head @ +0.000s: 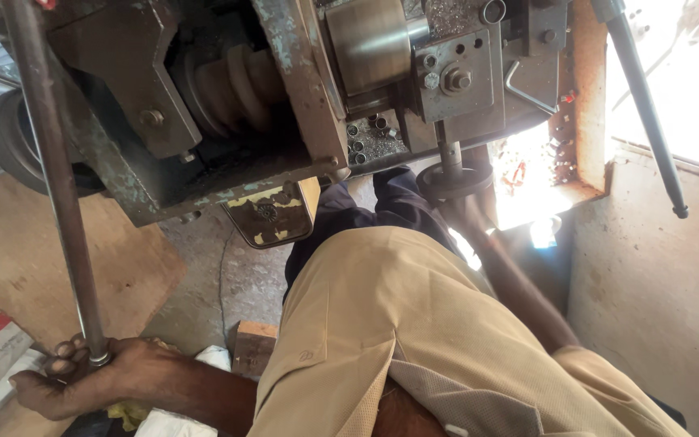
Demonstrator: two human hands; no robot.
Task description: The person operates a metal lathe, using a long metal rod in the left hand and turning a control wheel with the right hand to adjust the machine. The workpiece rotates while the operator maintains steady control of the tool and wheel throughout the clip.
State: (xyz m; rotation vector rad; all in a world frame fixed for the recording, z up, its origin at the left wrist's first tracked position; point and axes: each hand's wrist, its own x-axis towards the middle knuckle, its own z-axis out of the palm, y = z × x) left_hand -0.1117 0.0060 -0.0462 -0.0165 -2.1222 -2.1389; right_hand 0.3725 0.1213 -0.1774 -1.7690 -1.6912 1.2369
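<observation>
My left hand [82, 376] is low at the bottom left, fingers closed around the lower end of a long steel rod [54, 174]. The rod runs up past the machine to the top left corner. My right forearm reaches up from the lower right to a dark round handwheel [446, 184] under the lathe's carriage. My right hand [479, 166] is at that wheel, in shadow, and its fingers are hard to make out. My beige shirt and dark trousers fill the middle of the view.
An old grey-green lathe [301, 97] spans the top, with a stepped pulley [232, 85], a shiny chuck [370, 44] and a bolted tool post [451, 77]. A thin dark lever [649, 113] hangs at the right. A wooden block [252, 346], sacks and a plywood sheet [18, 251] lie on the floor.
</observation>
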